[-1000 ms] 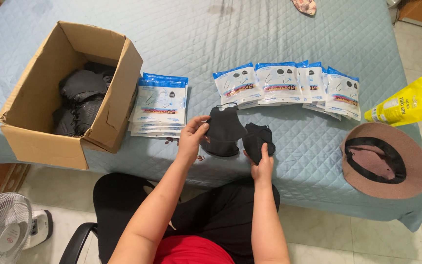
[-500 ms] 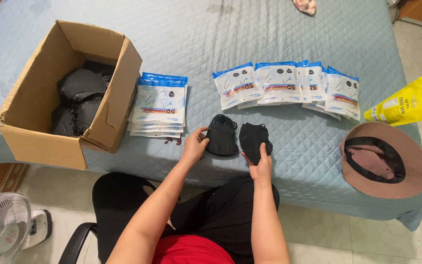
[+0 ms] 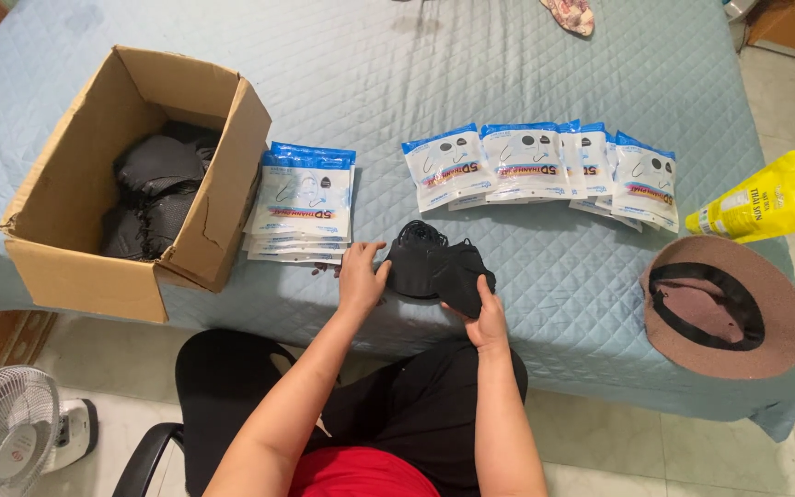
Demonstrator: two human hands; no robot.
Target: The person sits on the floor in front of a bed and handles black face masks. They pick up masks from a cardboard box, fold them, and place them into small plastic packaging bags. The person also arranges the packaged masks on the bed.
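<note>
I see both hands working a small pile of black fabric face masks point(image 3: 434, 269) lying on the quilted pale-blue bed cover point(image 3: 526, 64), directly between them. My left hand point(image 3: 361, 276) rests flat with fingers loosely spread, fingertips touching the pile's left edge; my right hand point(image 3: 488, 317) pinches the pile's lower right corner between thumb and fingers. The pile's long axis runs roughly from left hand to right hand, tilting down toward the right one. Just beyond the left hand lies a stack of blue-and-white printed plastic packets point(image 3: 304, 204), and further left an open brown cardboard box point(image 3: 209, 216); a fanned row of similar packets point(image 3: 545, 170) lies beyond the right hand.
</note>
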